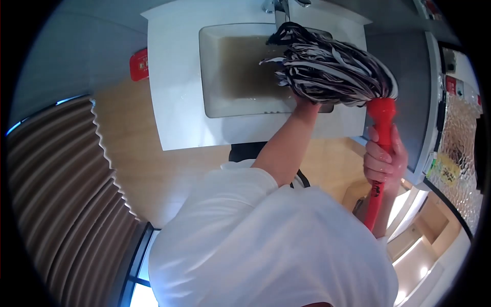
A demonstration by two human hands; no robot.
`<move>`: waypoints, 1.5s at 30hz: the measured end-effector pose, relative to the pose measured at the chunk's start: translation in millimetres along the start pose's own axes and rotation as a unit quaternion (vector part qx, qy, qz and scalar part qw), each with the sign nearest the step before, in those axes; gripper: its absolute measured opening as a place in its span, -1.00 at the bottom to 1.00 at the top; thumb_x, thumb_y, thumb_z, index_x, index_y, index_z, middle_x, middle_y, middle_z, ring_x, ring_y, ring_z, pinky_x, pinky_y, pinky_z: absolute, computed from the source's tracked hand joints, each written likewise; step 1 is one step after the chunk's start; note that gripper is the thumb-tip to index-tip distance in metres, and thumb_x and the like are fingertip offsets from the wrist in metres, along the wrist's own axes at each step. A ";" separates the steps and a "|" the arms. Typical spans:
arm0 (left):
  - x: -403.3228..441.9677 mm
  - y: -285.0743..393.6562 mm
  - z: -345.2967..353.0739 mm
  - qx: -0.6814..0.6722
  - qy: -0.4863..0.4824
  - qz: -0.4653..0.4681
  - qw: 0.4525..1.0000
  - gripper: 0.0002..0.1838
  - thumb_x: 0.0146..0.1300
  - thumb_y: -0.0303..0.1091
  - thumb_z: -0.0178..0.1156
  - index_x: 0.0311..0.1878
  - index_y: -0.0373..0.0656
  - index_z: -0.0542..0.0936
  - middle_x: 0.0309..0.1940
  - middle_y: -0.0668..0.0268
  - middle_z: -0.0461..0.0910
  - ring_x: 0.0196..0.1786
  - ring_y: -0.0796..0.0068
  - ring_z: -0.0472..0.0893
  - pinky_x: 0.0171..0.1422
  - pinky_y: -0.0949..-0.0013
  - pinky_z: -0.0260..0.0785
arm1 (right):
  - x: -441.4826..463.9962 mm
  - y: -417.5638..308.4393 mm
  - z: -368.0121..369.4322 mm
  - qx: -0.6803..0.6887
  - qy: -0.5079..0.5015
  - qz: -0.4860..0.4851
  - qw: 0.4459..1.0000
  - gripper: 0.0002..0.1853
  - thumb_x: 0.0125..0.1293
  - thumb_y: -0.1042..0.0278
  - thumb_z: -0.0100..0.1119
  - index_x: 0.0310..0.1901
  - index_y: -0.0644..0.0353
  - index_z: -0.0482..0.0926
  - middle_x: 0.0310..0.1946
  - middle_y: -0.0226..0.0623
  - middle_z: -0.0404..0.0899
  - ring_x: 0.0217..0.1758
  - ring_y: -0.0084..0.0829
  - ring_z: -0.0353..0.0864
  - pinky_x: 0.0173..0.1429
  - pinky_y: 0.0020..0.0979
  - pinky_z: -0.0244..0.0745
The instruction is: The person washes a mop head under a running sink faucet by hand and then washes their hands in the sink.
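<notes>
A mop head [332,69] of dark and white strips hangs over the right part of the sink [215,105], its loose ends above murky water. My right hand [383,158] is wrapped round the red mop handle [382,115], just below the head. My left hand [307,101] reaches under the strips; only its wrist side shows and its fingers are hidden beneath them. The faucet [281,11] stands at the back of the sink, partly behind the strips.
A white countertop [176,82] surrounds the sink. At its left edge is a red object [138,65]. A pleated brown curtain [66,194] hangs at the left. To the right are a grey panel [409,77] and a textured clear surface [460,138].
</notes>
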State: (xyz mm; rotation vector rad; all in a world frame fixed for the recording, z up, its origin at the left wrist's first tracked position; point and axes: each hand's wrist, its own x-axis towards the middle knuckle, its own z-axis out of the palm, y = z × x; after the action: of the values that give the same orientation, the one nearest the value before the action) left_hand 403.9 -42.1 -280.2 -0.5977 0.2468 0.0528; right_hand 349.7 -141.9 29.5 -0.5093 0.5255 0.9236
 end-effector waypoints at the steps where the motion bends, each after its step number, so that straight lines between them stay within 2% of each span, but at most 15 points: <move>1: 1.4 7.2 -7.2 0.018 0.015 0.026 0.999 -0.03 0.27 0.59 -0.11 0.49 0.03 0.37 0.46 0.15 0.39 0.46 -0.05 0.37 0.50 -0.26 0.27 | 2.2 5.5 -10.3 0.038 -0.020 0.010 0.999 -0.51 0.66 -0.10 -0.25 0.03 0.28 0.34 -0.57 -0.44 0.25 -0.70 -0.65 0.20 -0.70 -0.56 0.20; 7: -6.0 61.2 -1.1 0.170 0.116 0.086 0.975 -0.14 0.36 0.49 -0.13 0.42 -0.03 0.45 0.36 0.14 0.51 0.40 -0.04 0.45 0.50 -0.21 0.28 | -7.4 23.2 -35.8 0.023 -0.009 0.007 1.000 -0.53 0.66 -0.09 -0.23 0.05 0.24 0.37 -0.57 -0.49 0.22 -0.71 -0.69 0.17 -0.71 -0.63 0.13; 12: 17.0 99.5 24.9 0.270 0.097 -0.024 0.958 -0.16 0.34 0.49 -0.05 0.30 -0.08 0.56 0.26 0.11 0.60 0.27 -0.06 0.56 0.39 -0.19 0.42 | -16.2 41.0 -29.4 -0.206 0.249 0.011 0.946 -0.65 0.60 -0.03 -0.05 -0.09 0.12 0.43 -0.62 -0.55 0.25 -0.73 -0.73 0.11 -0.71 -0.62 0.02; 16: 37.0 120.7 41.1 0.433 0.176 -0.070 0.881 -0.32 0.23 0.27 0.32 0.18 -0.12 0.64 0.05 0.16 0.73 0.01 0.02 0.70 0.18 -0.05 0.56 | 1.7 54.8 -11.1 -0.347 0.311 0.032 0.884 -0.68 0.59 0.02 0.01 -0.09 0.16 0.42 -0.60 -0.55 0.24 -0.69 -0.72 0.17 -0.67 -0.57 0.19; 19: 48.8 126.8 45.4 0.550 0.261 -0.067 0.790 -0.33 0.18 0.14 0.41 0.14 -0.25 0.64 -0.03 0.10 0.73 -0.07 0.10 0.71 0.03 0.03 0.56 | 17.4 64.5 -8.0 -0.535 0.317 0.050 0.781 -0.68 0.55 0.12 0.09 -0.06 0.27 0.41 -0.56 -0.33 0.48 -0.64 -0.43 0.49 -0.56 -0.31 0.46; 21: 49.3 122.6 61.8 0.676 0.255 -0.006 0.692 -0.40 0.12 -0.06 0.48 0.09 -0.34 0.67 -0.09 0.03 0.72 -0.12 0.15 0.69 -0.02 0.12 0.52 | 29.1 78.3 -23.3 -0.795 0.250 -0.002 0.553 -0.63 0.50 0.19 0.15 -0.03 0.41 0.39 -0.39 0.09 0.66 -0.37 0.02 0.72 -0.28 -0.06 0.62; 25: 51.0 115.0 81.1 0.801 0.111 0.035 0.588 -0.32 -0.01 -0.15 0.58 0.12 -0.40 0.63 -0.09 0.03 0.73 -0.08 0.15 0.69 0.07 0.16 0.50 | 52.1 99.3 -21.6 -0.782 0.252 0.043 0.568 -0.58 0.49 0.18 0.15 0.01 0.48 0.39 -0.30 0.33 0.65 -0.14 0.34 0.65 -0.06 0.06 0.58; 27: 46.3 97.8 102.6 0.853 0.058 0.033 0.517 -0.29 -0.04 -0.16 0.59 0.14 -0.38 0.62 -0.09 0.02 0.74 -0.05 0.09 0.71 0.11 0.15 0.50 | 68.2 110.9 -36.7 -0.795 0.211 0.018 0.568 -0.59 0.49 0.19 0.16 -0.01 0.49 0.39 -0.35 0.27 0.66 -0.27 0.22 0.70 -0.16 0.03 0.61; 30: 34.5 62.8 141.2 0.966 -0.021 0.034 0.256 -0.33 -0.04 -0.12 0.55 0.15 -0.19 0.62 -0.04 -0.13 0.70 0.08 -0.15 0.67 0.22 0.05 0.50 | 77.2 106.6 -30.0 -0.766 0.214 0.068 0.603 -0.59 0.49 0.19 0.16 -0.03 0.48 0.39 -0.38 0.23 0.66 -0.42 0.09 0.72 -0.34 -0.02 0.62; 34: 41.3 53.3 158.8 0.982 -0.018 -0.013 0.190 -0.33 0.05 -0.05 0.46 0.22 -0.16 0.58 0.05 -0.16 0.66 0.21 -0.19 0.59 0.31 0.03 0.46 | 70.9 103.5 -25.4 -0.770 0.200 0.038 0.604 -0.58 0.50 0.17 0.14 -0.01 0.50 0.39 -0.39 0.18 0.67 -0.54 -0.04 0.70 -0.51 -0.12 0.58; 36: 50.7 44.1 154.1 0.997 -0.070 -0.017 0.039 -0.31 0.17 0.03 0.35 0.25 -0.24 0.53 0.14 -0.17 0.62 0.29 -0.29 0.52 0.38 0.02 0.40 | 65.3 98.9 -13.7 -0.759 0.200 0.045 0.618 -0.56 0.47 0.20 0.17 0.00 0.54 0.42 -0.30 0.21 0.69 -0.23 0.10 0.76 -0.17 -0.02 0.65; 37: 47.2 35.9 154.6 0.997 -0.068 -0.015 0.035 -0.31 0.17 0.03 0.35 0.25 -0.24 0.53 0.14 -0.17 0.62 0.29 -0.29 0.52 0.38 0.02 0.40 | 62.9 96.3 -11.1 -0.759 0.196 0.042 0.619 -0.56 0.47 0.20 0.17 0.00 0.54 0.42 -0.30 0.21 0.69 -0.23 0.10 0.76 -0.17 -0.02 0.65; 39: 32.7 3.4 175.9 0.990 -0.028 -0.099 -0.100 -0.26 0.27 0.15 0.21 0.35 -0.22 0.48 0.30 -0.15 0.52 0.40 -0.39 0.39 0.45 0.05 0.34 | 57.2 88.6 -7.9 -0.676 0.194 0.082 0.706 -0.63 0.51 0.18 0.13 0.03 0.38 0.40 -0.52 -0.15 0.58 -0.67 -0.35 0.57 -0.63 -0.28 0.48; 43: 39.0 -15.7 184.1 0.978 -0.058 -0.162 -0.117 -0.23 0.41 0.24 0.06 0.44 -0.21 0.43 0.42 -0.03 0.43 0.46 -0.12 0.40 0.50 0.15 0.28 | 34.2 69.5 -13.1 -0.508 0.162 0.071 0.843 -0.67 0.49 0.19 0.17 0.01 0.29 0.40 -0.59 -0.40 0.41 -0.72 -0.56 0.37 -0.68 -0.41 0.37; 45: 63.2 -3.5 199.4 0.903 -0.126 -0.395 0.112 -0.21 0.51 0.30 -0.12 0.51 -0.18 0.37 0.46 0.08 0.41 0.45 0.18 0.43 0.54 0.25 0.21 | 19.1 60.9 -13.8 -0.402 0.101 0.036 0.909 -0.71 0.48 0.21 0.19 -0.01 0.24 0.41 -0.62 -0.51 0.29 -0.74 -0.67 0.22 -0.71 -0.52 0.24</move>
State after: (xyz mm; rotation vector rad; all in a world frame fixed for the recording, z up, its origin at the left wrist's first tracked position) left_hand 508.4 65.9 -134.6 1.9735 -0.5018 -1.1245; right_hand 305.0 -108.1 -4.1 -1.3518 0.3287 1.1539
